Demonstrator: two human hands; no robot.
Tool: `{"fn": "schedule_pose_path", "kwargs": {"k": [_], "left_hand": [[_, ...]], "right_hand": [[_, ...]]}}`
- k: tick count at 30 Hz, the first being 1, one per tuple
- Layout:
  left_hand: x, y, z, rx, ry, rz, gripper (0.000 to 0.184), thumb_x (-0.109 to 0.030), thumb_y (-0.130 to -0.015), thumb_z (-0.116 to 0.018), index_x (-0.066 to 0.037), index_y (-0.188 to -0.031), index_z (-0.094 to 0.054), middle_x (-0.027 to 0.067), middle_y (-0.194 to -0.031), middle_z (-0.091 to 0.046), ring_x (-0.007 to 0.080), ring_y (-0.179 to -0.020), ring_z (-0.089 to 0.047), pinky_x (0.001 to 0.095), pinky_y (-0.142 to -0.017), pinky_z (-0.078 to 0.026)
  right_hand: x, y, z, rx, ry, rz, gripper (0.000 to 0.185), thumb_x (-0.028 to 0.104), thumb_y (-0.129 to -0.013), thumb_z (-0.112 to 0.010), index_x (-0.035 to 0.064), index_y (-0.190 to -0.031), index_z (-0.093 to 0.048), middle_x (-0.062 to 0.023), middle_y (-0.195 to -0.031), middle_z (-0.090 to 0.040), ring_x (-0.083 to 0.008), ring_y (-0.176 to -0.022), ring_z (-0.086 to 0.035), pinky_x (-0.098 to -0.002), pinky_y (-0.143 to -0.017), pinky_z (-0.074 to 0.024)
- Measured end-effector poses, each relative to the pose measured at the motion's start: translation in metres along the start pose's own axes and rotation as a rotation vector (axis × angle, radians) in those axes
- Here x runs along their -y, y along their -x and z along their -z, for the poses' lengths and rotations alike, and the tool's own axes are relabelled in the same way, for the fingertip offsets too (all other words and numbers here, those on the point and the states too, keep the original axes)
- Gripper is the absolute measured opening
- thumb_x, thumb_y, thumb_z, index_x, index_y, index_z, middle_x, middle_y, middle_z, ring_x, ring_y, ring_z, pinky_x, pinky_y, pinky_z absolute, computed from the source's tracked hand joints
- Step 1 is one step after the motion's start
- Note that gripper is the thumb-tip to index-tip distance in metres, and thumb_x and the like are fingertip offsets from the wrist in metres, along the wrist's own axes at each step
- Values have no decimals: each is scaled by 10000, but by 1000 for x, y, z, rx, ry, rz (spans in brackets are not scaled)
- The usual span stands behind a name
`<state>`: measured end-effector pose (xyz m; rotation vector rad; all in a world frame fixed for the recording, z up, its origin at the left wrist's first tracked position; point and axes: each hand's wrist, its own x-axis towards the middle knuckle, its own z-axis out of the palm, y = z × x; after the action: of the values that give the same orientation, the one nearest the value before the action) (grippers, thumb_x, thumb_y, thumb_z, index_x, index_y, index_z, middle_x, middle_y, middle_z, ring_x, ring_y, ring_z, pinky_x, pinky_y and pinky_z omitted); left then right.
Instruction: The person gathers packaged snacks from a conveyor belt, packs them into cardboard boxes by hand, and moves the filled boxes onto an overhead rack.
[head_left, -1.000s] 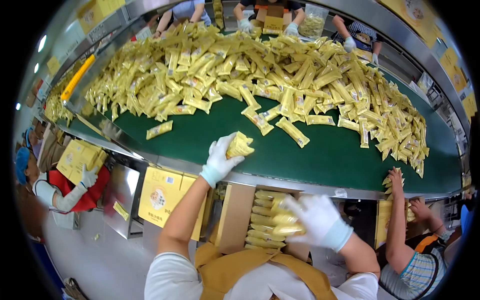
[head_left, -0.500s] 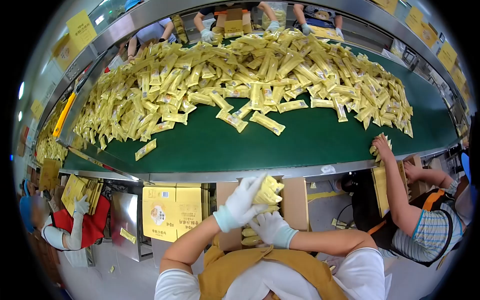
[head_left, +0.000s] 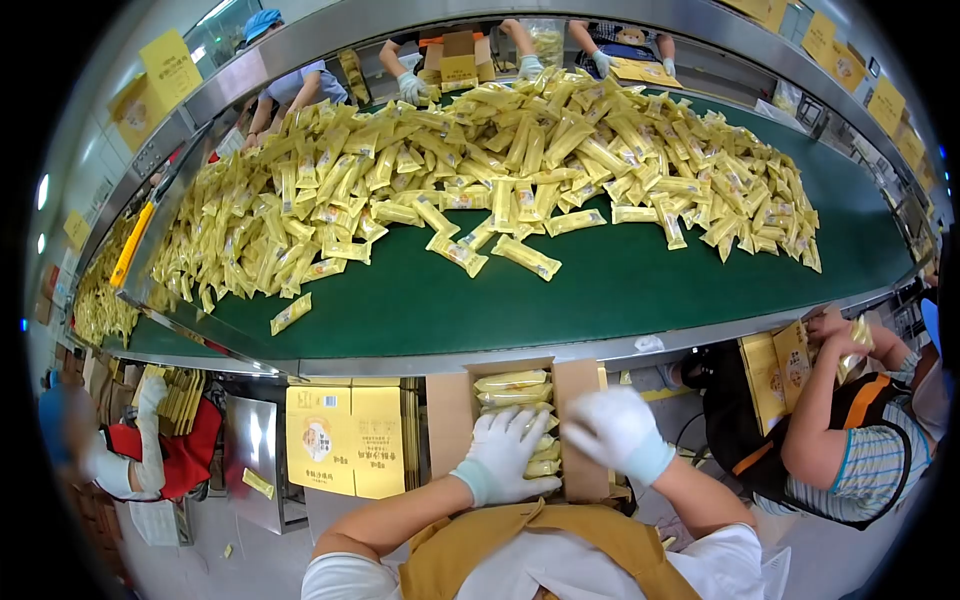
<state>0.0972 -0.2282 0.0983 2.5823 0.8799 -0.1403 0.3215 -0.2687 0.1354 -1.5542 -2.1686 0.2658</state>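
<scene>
An open cardboard box [head_left: 578, 385] stands in front of me below the conveyor edge, with yellow snack packets [head_left: 511, 381] lying in a row inside. My left hand [head_left: 505, 455], in a white glove, lies over the packets with its fingers stretched and touching them. To the right, my right hand [head_left: 620, 432], also gloved, is raised over the box's right flap. Motion smears its fingers, so any hold is unclear. Part of the box's contents is hidden under my left hand.
A large heap of yellow packets [head_left: 520, 150] covers much of the green conveyor belt [head_left: 440, 310]. Flattened yellow cartons [head_left: 345, 440] stand left of my box. Co-workers sit on both sides [head_left: 850, 440], and others work across the belt.
My left hand has lowered from above the box, where it held packets, onto the packets inside. My right hand has lifted out and moved right. The right-hand co-worker's hand has left the belt.
</scene>
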Motion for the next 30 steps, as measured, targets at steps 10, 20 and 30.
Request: {"fn": "schedule_pose_path", "kwargs": {"k": [10, 20, 30], "left_hand": [[11, -11, -5, -116, 114, -74, 948, -566, -859, -643, 4, -1535, -302, 263, -1577, -297, 439, -1481, -247, 559, -1174, -226], [87, 50, -44, -934, 923, 369, 432, -41, -894, -606, 14, -1320, -566, 179, -1309, -608, 345, -1192, -596, 407, -967, -519], [45, -29, -55, -238, 1730, 238, 617, -313, -973, -495, -52, -1509, -337, 169, -1468, -477, 314, -1313, -520, 443, -1053, -466]], "right_hand": [[-59, -77, -80, 294, -93, -363, 535, 524, -884, -655, 0, -958, -734, -266, -884, -695, -430, -803, -678, -488, -731, -544], [-46, -9, -13, -465, -224, -297, 203, 177, -852, -716, 97, -1031, -768, -155, -975, -740, -334, -821, -714, -382, -723, -580], [-107, -25, -3, -42, -71, -412, 296, 260, -937, -604, 15, -1067, -706, -278, -967, -692, -438, -882, -670, -468, -766, -542]]}}
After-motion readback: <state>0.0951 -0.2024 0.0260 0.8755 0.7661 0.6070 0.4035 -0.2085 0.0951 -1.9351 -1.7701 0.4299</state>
